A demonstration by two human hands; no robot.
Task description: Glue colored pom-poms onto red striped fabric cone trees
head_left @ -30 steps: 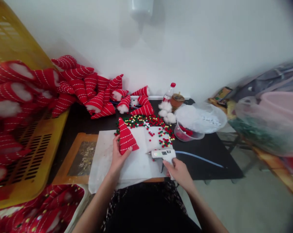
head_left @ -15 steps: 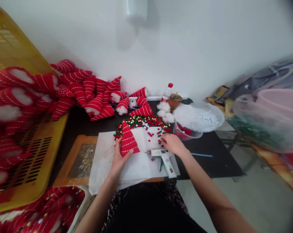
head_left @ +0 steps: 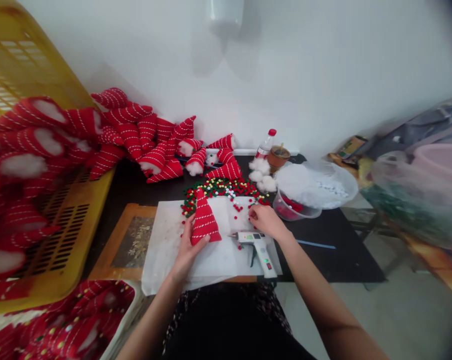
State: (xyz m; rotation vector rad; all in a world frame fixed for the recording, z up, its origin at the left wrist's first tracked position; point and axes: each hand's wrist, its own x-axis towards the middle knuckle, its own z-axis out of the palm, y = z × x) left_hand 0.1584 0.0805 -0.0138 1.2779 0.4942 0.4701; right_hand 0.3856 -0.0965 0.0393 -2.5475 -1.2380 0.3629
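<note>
Red cone (head_left: 204,224) with white dashed stripes stands point-up over the white sheet (head_left: 162,255), clasped in the left hand (head_left: 186,247), thumb across its lower front, fingers curled along its left side. The right hand (head_left: 267,220) reaches among scattered pom-poms (head_left: 211,187), fingers bunched closely together; whether they pinch one I cannot tell. Just below lies the glue gun (head_left: 262,254).
</note>
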